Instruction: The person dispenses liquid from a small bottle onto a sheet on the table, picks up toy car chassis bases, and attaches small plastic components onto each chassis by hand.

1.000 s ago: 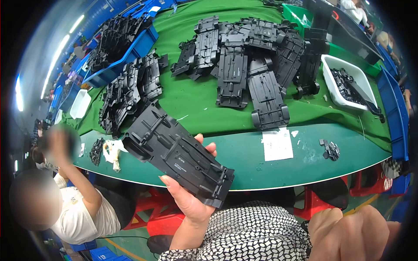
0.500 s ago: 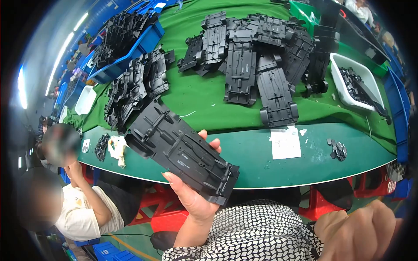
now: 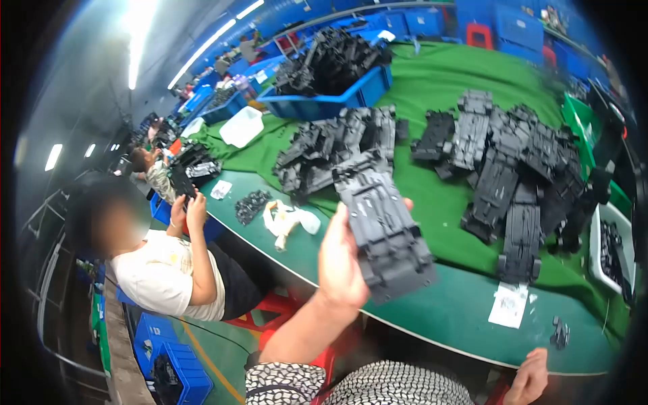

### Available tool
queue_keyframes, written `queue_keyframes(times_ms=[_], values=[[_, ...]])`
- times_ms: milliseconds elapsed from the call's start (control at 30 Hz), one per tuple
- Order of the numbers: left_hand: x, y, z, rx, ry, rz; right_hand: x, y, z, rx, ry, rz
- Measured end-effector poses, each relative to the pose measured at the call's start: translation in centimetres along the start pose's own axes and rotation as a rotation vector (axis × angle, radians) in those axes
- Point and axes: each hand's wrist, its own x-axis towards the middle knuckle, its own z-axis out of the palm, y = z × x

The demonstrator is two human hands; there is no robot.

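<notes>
A black plastic chassis part [image 3: 385,223] is gripped in my left hand [image 3: 343,260], thumb along its left edge and fingertips showing at its right side. It is held up over the near edge of the green table, its far end overlapping a pile of similar parts [image 3: 310,155]. At the lower right, my right hand [image 3: 530,378] is by the table edge with its fingers curled together; whether anything is inside them is hidden. Small black pieces [image 3: 559,333] lie on the table just beyond it.
A larger heap of chassis parts [image 3: 503,162] covers the green cloth [image 3: 432,202] at right. Behind stands a full blue bin [image 3: 324,104]; a white tray [image 3: 597,250] is far right. A white paper [image 3: 508,305] lies near the edge. A co-worker [image 3: 169,270] sits at left.
The view has turned left, so the table contents appear further right. The held part is more upright and blurred. My right hand has moved from close to the camera down to the table edge.
</notes>
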Motion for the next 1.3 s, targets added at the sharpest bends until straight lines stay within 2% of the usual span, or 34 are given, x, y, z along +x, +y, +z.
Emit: queue_keyframes(times_ms=[33, 67, 133, 167, 200, 233, 267, 300, 333, 367, 400, 433, 467, 500, 567, 633, 667, 700, 733, 767, 800, 867, 967, 1033, 1100, 1167, 1300], values=[[1.0, 1.5, -0.1, 0.021, 0.057, 0.065, -0.3, 0.6, -0.2, -0.062, -0.111, -0.024], [1.7, 3.1, 0.6, 0.115, 0.255, 0.190, -0.7, 1.0, 0.2, -0.100, -0.105, -0.051], [4.9, 6.6, -1.0, 0.242, 0.224, 0.382, -0.9, 1.6, 1.0, -0.136, -0.109, -0.054], [7.7, 9.0, -3.3, 0.209, 0.225, 0.437, -0.9, 1.9, 1.2, -0.133, -0.124, -0.033], [10.2, 11.7, -6.7, 0.156, -0.083, 0.384, -0.7, 2.0, 1.5, -0.140, -0.112, -0.095], [11.7, 13.0, -5.5, 0.166, 0.259, 0.473, -0.4, 1.7, 1.5, -0.137, -0.123, -0.066], [14.7, 15.6, -8.7, 0.076, 0.180, 0.433, -0.2, 1.6, 1.7, -0.145, -0.108, -0.076], [16.3, 16.5, -8.4, 0.118, 0.314, 0.468, 0.0, 1.5, 1.8, -0.152, -0.094, -0.090], [20.6, 19.6, -13.4, 0.118, 0.377, 0.529, 0.0, 1.4, 1.7, -0.157, -0.071, -0.094], [22.0, 20.7, -14.6, 0.155, 0.367, 0.494, 0.0, 1.4, 1.8, -0.154, -0.050, -0.104], [22.1, 20.6, -14.3, 0.203, 0.486, 0.484, 0.3, 1.3, 1.9, -0.144, -0.030, -0.122], [22.4, 20.4, -15.1, 0.401, 0.476, 0.512, 0.4, 1.3, 2.0, -0.144, -0.004, -0.128], [23.2, 20.8, -16.5, 0.437, 0.644, 0.498, 0.4, 1.3, 2.1, -0.142, 0.017, -0.136], [26.0, 23.1, -21.8, 0.422, 0.445, 0.389, 0.5, 1.3, 2.1, -0.137, 0.034, -0.143], [24.0, 20.6, -16.6, 0.612, 0.711, 0.518, 0.9, 1.0, 2.0, -0.132, 0.042, -0.137], [25.9, 21.3, -16.8, 1.351, 1.210, 0.664, 1.1, 0.8, 2.1, -0.143, 0.050, -0.137], [26.8, 21.3, -15.6, 1.580, 1.124, 0.661, 1.2, 0.8, 2.2, -0.155, 0.056, -0.149], [26.5, 18.6, -12.3, 1.311, 0.797, 0.952, 1.2, 0.9, 2.4, -0.148, 0.059, -0.152], [28.0, 17.3, -11.2, 1.361, 0.681, 1.036, 1.2, 1.0, 2.4, -0.141, 0.057, -0.154], [26.2, 13.8, -6.4, 1.325, 0.499, 1.007, 1.2, 1.0, 2.3, -0.133, 0.050, -0.155], [24.5, 10.8, -2.8, 1.291, 0.303, 0.892, 1.2, 1.0, 2.2, -0.136, 0.048, -0.155], [24.5, 6.3, 0.1, 1.416, -0.013, 0.538, 1.3, 1.0, 2.3, -0.142, 0.049, -0.161], [24.0, -1.1, 4.4, 1.578, -0.160, 0.399, 1.2, 1.1, 2.4, -0.133, 0.079, -0.171], [26.1, -5.3, 4.6, 1.663, -0.204, 0.336, 0.9, 1.2, 2.4, -0.128, 0.083, -0.173], [25.7, -8.2, 6.0, 1.795, -0.148, 0.304, 0.7, 1.3, 2.4, -0.140, 0.093, -0.184], [25.7, -9.9, 7.0, 1.879, -0.058, 0.236, 0.6, 1.3, 2.3, -0.165, 0.109, -0.192], [27.2, -9.5, 5.1, 1.833, -0.097, 0.323, 0.2, 1.5, 2.0, -0.160, 0.111, -0.191]])
